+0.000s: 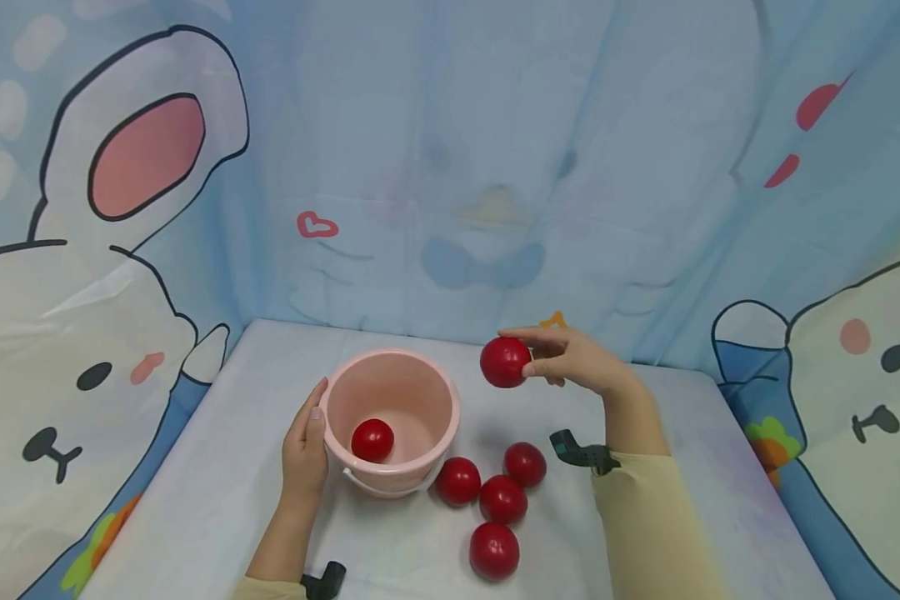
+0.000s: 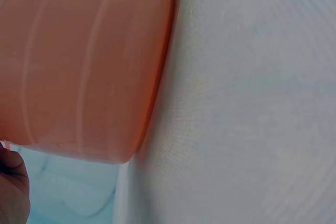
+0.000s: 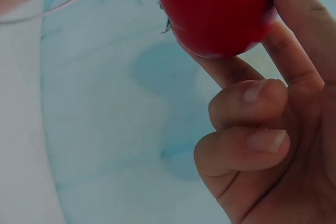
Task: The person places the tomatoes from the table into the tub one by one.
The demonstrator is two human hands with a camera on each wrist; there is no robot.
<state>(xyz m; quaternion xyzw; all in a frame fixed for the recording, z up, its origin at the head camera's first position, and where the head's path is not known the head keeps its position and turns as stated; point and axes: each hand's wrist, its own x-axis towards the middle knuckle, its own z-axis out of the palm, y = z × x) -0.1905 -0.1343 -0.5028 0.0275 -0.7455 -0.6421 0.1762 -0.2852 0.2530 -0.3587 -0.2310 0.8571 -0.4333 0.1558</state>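
A pink bucket (image 1: 390,367) with a white handle stands on the table, one red tomato (image 1: 372,440) inside it. My left hand (image 1: 305,450) holds the bucket's left side at the rim; in the left wrist view only part of that hand (image 2: 13,187) shows beside the bucket wall (image 2: 79,66). To the right of the bucket, my right hand (image 1: 570,358) pinches a tomato (image 1: 504,362) between thumb and fingers, above the table. In the right wrist view this tomato (image 3: 215,9) shows green sepals, and two fingers curl below it.
Several tomatoes lie grouped on the white table (image 1: 570,550) right of the bucket, among them a near one (image 1: 494,551) and a far one (image 1: 525,464). A blue cartoon-printed curtain (image 1: 390,167) hangs behind the table and along its sides.
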